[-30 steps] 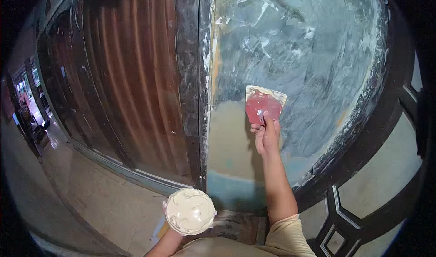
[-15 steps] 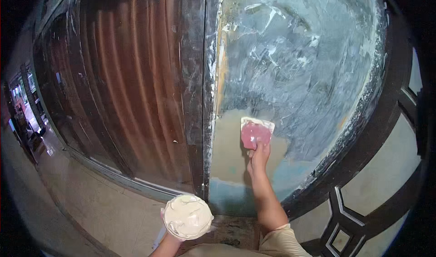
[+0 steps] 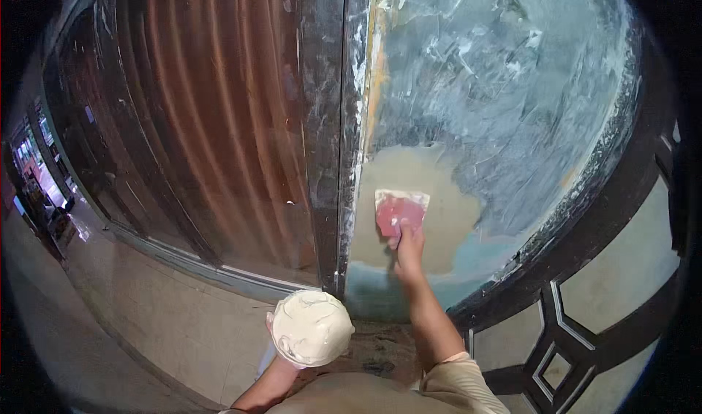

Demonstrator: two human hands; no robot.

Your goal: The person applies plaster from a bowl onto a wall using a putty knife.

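Note:
My right hand (image 3: pixel 409 244) grips a pink putty spreader (image 3: pixel 401 213) with cream filler along its far edge. The spreader lies against the wall (image 3: pixel 475 100), over a smooth beige patch of putty (image 3: pixel 450 202). Lower down, my left hand (image 3: pixel 284 365) holds up a round container heaped with cream putty (image 3: pixel 311 328). The heap hides most of the container and most of my left fingers. Above the patch, the wall is mottled grey-blue with white smears, and a light blue band (image 3: pixel 475 260) shows below it.
To the left stands a dark wooden frame (image 3: pixel 322 122) with glass and brown curtains (image 3: pixel 212 122) behind it. A dark panelled piece with pale insets (image 3: pixel 621 260) curves along the right. Tiled floor (image 3: pixel 175 326) stretches at the lower left.
The spreader has slid down and to the left over the putty patch, whose top now shows more. The view has shifted a little, and the putty container sits slightly higher and further right.

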